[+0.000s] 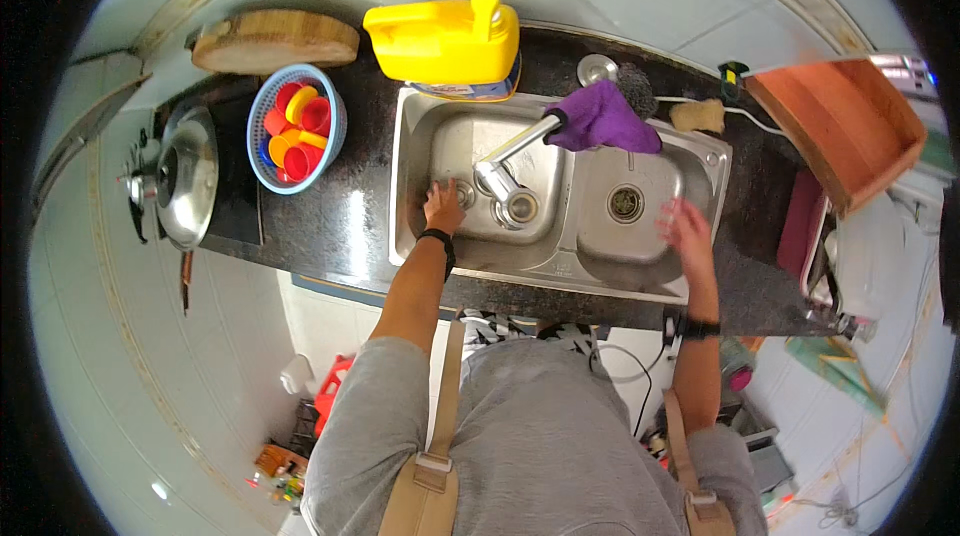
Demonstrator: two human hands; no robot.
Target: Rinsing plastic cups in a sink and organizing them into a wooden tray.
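Note:
My left hand [445, 208] reaches down into the left basin [455, 146] of a steel double sink, fingers apart beside a round metal fitting [466, 194]. Whether it touches that fitting, I cannot tell. Just to its right, a chrome faucet [515, 146] angles over the same basin, its round end [519, 206] low. A purple cloth [605, 119] hangs over the faucet's far end. My right hand [687, 232], a little blurred, is over the right side of the right basin [610, 241] with fingers spread and nothing in it. A round drain [626, 203] lies to its left.
Left of the sink stands a blue basket [338, 136] of colourful plastic pieces, with a lidded pan [190, 176] farther left. Behind are a round wooden board [275, 41] and a yellow jug [445, 41]. A sponge [697, 116] and a wooden box [835, 131] are at right.

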